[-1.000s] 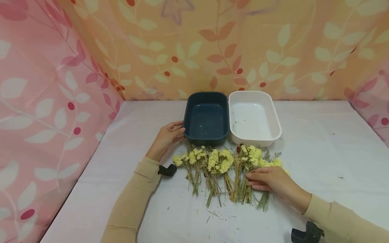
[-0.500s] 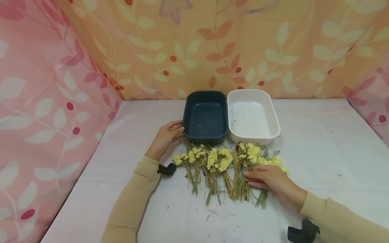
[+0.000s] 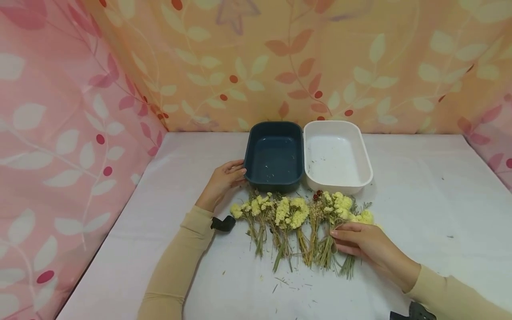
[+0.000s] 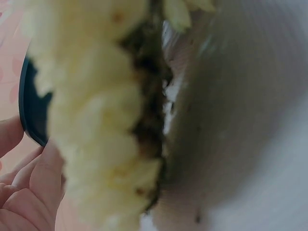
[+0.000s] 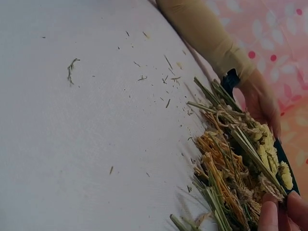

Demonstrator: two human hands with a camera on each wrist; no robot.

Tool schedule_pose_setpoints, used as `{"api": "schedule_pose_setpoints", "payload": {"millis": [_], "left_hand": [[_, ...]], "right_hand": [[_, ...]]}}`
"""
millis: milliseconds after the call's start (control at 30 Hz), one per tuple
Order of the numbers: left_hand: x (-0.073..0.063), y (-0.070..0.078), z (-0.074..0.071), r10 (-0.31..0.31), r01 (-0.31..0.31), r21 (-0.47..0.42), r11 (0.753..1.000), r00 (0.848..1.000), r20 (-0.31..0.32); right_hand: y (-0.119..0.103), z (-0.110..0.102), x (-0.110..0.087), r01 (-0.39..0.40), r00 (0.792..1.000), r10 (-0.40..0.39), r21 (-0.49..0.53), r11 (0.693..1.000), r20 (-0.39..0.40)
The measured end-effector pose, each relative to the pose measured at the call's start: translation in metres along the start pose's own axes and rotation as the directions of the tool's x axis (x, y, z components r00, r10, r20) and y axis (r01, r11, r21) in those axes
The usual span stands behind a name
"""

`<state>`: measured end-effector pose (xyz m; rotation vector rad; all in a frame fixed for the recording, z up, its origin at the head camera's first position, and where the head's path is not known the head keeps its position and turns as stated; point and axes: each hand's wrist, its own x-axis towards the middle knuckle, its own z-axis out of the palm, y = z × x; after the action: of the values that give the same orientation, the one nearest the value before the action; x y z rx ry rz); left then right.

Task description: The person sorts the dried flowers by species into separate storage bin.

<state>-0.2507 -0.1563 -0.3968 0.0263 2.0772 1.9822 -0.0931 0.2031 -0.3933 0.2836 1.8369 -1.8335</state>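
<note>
In the head view my left hand [image 3: 224,182] rests against the near left side of a dark blue bin [image 3: 276,183], fingers fairly straight. Blurred yellow blooms [image 4: 101,125] cover much of the left wrist view, with the bin's edge and my fingers behind them. My right hand [image 3: 368,244] pinches the stems of a dried flower bunch [image 3: 342,204] at the right end of a row. Twine ties on stems [image 5: 269,185] show close to my right fingertips in the right wrist view. Other yellow-headed bunches [image 3: 290,213] lie to its left, blooms toward the bins.
A white bin [image 3: 340,184] stands against the blue one's right side, with small plant bits inside both. Stem scraps [image 3: 282,281] are scattered over the white tablecloth [image 3: 224,293] in front. Patterned cloth walls [image 3: 192,89] rise behind and at the sides.
The whole head view shifts slightly. My right hand stays at the right-hand bunch with little movement, and the left hand keeps its place by the blue bin.
</note>
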Motion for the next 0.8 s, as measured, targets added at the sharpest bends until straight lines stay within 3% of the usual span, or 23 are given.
{"api": "schedule_pose_setpoints", "payload": {"millis": [167,367,800], "left_hand": [[-0.001,0.001,0.0,-0.008,0.008,0.016,1.0,1.0,0.005],[0.0,0.003,-0.003,0.019,-0.019,0.021,1.0,1.0,-0.002],[-0.002,0.001,0.001,0.009,-0.009,-0.01,1.0,1.0,0.004]], "right_hand": [[0.0,0.001,-0.006,-0.013,1.0,0.013,0.012,1.0,-0.022],[-0.001,0.0,-0.01,0.019,1.0,-0.019,-0.004,1.0,-0.022],[-0.006,0.003,-0.015,0.066,0.998,-0.066,-0.053,0.996,-0.004]]}}
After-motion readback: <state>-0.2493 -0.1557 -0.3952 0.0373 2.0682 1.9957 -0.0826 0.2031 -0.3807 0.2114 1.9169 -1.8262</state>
